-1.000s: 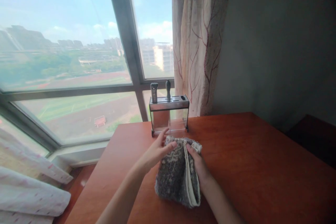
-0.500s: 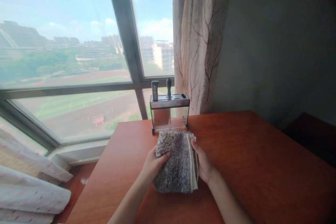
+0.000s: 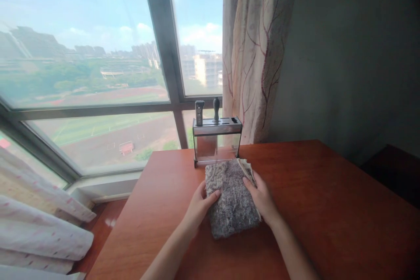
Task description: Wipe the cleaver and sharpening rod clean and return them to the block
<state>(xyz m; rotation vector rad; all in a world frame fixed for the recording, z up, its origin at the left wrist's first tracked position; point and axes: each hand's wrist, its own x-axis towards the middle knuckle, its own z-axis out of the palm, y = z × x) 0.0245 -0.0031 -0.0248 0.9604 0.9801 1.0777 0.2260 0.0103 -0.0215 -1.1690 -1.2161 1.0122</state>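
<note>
Between my two hands is a grey, fuzzy folded cloth (image 3: 231, 205), thick and roughly rectangular, with cream layer edges showing at its upper right. My left hand (image 3: 200, 205) grips its left side, thumb on the front face and fingers behind. My right hand (image 3: 262, 194) closes on the right edge, its thumb on the front near the layered corner. Fingers behind the cloth are hidden. The cloth is held tilted above the table (image 3: 170, 201); whether its lower edge touches the wood cannot be made out.
Just beyond the cloth stands a clear-sided knife block (image 3: 217, 129) with a dark knife handle (image 3: 216, 109) and a flat grey handle (image 3: 199, 113) sticking up. A window (image 3: 98, 52) lies behind and left, with a patterned curtain (image 3: 256, 52) beside it. White fabric (image 3: 39, 232) hangs lower left.
The cloth has turned, its front face swinging to the right so fewer layer edges show. My right thumb has moved from the edge onto the front face. The view has shifted slightly left.
</note>
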